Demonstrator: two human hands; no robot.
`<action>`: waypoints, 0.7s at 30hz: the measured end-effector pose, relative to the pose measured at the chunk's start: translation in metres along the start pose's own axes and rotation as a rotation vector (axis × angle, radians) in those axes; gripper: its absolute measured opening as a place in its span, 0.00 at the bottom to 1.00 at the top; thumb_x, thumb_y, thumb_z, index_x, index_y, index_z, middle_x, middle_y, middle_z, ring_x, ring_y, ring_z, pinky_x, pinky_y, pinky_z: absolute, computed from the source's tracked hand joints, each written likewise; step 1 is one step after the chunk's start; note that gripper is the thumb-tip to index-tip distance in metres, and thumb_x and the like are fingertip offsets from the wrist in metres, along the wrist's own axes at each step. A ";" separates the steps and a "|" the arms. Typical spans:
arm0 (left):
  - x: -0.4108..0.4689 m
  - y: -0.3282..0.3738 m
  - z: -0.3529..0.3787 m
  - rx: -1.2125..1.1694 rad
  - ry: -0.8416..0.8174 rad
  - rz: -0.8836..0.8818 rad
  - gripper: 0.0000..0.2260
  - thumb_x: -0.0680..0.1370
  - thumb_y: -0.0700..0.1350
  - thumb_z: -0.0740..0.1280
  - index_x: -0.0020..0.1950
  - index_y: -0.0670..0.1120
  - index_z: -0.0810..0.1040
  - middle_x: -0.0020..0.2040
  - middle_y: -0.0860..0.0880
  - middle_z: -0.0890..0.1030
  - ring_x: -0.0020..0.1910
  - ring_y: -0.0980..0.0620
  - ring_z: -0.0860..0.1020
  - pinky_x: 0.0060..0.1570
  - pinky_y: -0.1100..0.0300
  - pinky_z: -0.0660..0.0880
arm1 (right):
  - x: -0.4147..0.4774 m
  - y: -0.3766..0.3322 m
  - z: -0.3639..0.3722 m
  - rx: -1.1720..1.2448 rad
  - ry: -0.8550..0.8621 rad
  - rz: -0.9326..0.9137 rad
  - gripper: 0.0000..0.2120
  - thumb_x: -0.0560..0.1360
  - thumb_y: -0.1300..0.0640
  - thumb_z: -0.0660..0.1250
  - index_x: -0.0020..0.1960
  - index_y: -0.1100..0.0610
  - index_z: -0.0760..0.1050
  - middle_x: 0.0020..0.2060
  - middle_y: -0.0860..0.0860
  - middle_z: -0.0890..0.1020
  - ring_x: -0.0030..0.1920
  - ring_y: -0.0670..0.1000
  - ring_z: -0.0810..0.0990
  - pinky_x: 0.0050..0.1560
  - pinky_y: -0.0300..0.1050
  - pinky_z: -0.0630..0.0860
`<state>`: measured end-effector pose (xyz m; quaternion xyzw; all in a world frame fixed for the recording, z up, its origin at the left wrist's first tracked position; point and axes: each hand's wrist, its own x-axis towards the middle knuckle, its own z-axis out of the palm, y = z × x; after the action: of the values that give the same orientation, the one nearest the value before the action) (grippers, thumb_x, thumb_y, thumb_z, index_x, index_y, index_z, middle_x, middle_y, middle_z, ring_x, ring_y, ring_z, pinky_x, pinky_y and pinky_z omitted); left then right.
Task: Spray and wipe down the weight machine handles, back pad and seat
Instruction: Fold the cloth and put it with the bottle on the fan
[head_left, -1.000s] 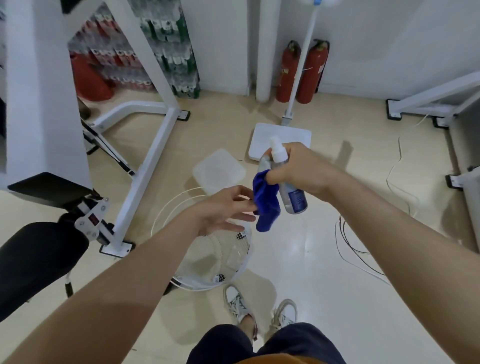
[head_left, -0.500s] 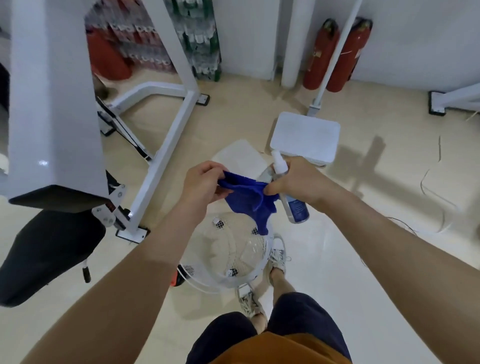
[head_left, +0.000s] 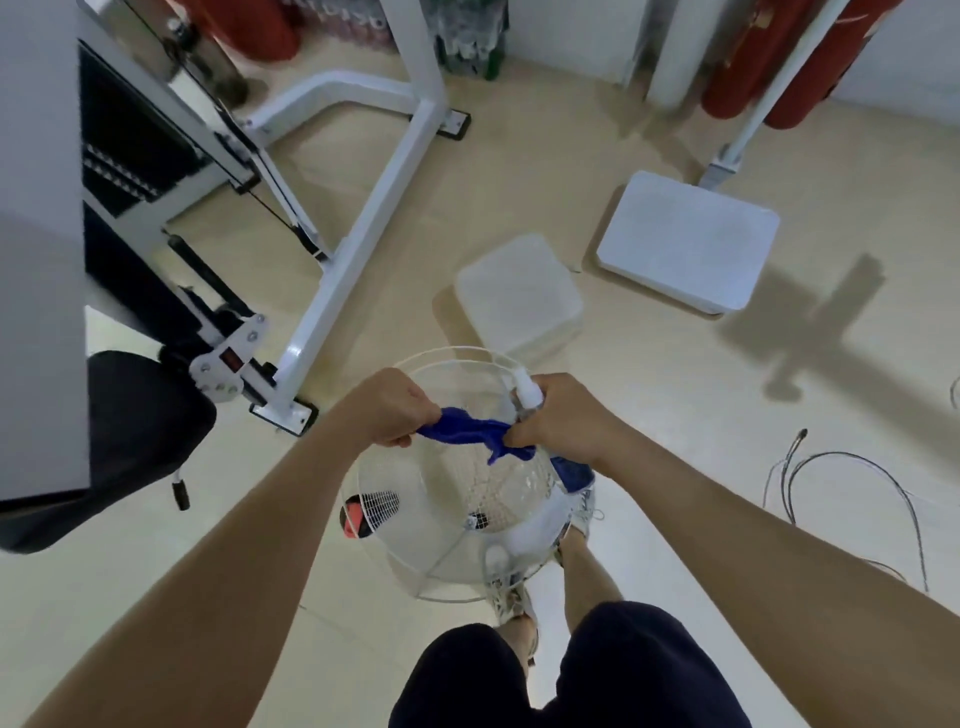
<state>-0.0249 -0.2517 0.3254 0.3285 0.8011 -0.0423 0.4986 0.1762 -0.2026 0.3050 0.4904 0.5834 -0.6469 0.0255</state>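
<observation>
moved: left hand (head_left: 387, 410) has closed on the blue cloth (head_left: 467, 431) and drawn it sideways, taut between both hands, above a floor fan (head_left: 447, 551). left fingers clenched round one end; right hand (head_left: 563, 421) grips the spray bottle (head_left: 527, 389) and pinches the other end. risk: a harder tug could pull the bottle out of that shared grip. cloth: deep blue, soft, twisted ropelike. black seat (head_left: 135, 431): at left, well apart, not yet wiped.
</observation>
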 end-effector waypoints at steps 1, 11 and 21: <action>0.011 -0.003 0.007 0.073 -0.056 -0.026 0.08 0.75 0.40 0.65 0.36 0.42 0.77 0.29 0.48 0.75 0.29 0.50 0.75 0.30 0.63 0.71 | 0.011 0.007 0.004 -0.033 0.003 -0.007 0.08 0.67 0.65 0.75 0.43 0.61 0.78 0.36 0.53 0.80 0.37 0.52 0.76 0.37 0.43 0.73; 0.049 0.054 0.059 -0.292 -0.030 0.414 0.16 0.73 0.45 0.74 0.59 0.47 0.78 0.53 0.52 0.80 0.51 0.53 0.78 0.52 0.62 0.74 | 0.079 0.017 -0.025 0.350 0.091 0.080 0.25 0.79 0.43 0.61 0.72 0.54 0.71 0.64 0.49 0.78 0.58 0.48 0.77 0.62 0.45 0.71; 0.151 0.110 0.048 -0.509 0.247 0.478 0.06 0.72 0.45 0.74 0.48 0.48 0.82 0.28 0.60 0.77 0.26 0.58 0.72 0.31 0.68 0.68 | 0.169 0.008 -0.081 0.165 0.071 -0.166 0.27 0.82 0.38 0.48 0.67 0.51 0.76 0.61 0.52 0.82 0.61 0.49 0.79 0.65 0.45 0.72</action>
<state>0.0315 -0.1119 0.2053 0.3745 0.7408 0.3157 0.4597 0.1428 -0.0510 0.1996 0.4634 0.5672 -0.6749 -0.0893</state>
